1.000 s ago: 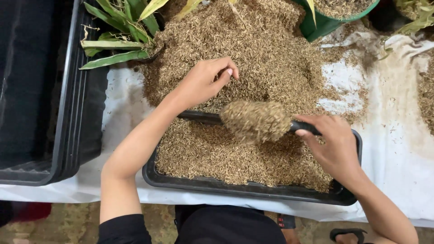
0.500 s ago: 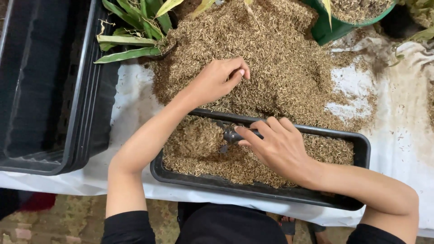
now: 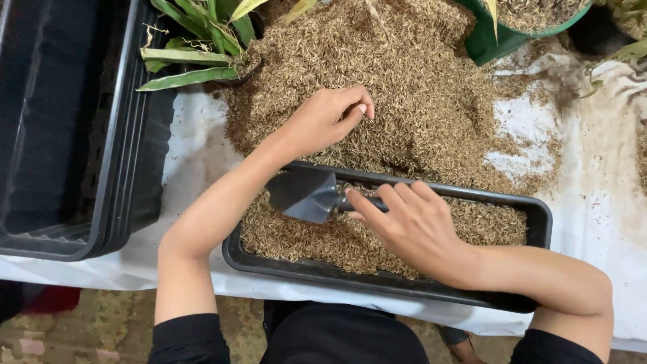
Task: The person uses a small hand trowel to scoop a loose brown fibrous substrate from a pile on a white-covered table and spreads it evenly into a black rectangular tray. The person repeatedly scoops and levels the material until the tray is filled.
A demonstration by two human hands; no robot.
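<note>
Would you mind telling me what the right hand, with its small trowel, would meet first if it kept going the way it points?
Most likely the left forearm, just beyond the trowel held by the right hand; depth is unclear.

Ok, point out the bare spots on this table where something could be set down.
Bare white table cover shows between the stacked black trays and the husk pile, and a broader, dusty stretch lies right of the pile. The middle is crowded: left hand on the pile, right hand holding the trowel over the filled planter tray.

Two hands point(image 3: 323, 121), one trowel point(image 3: 303, 195), one long black tray point(image 3: 539, 222), one green pot point(image 3: 492, 40).
</note>
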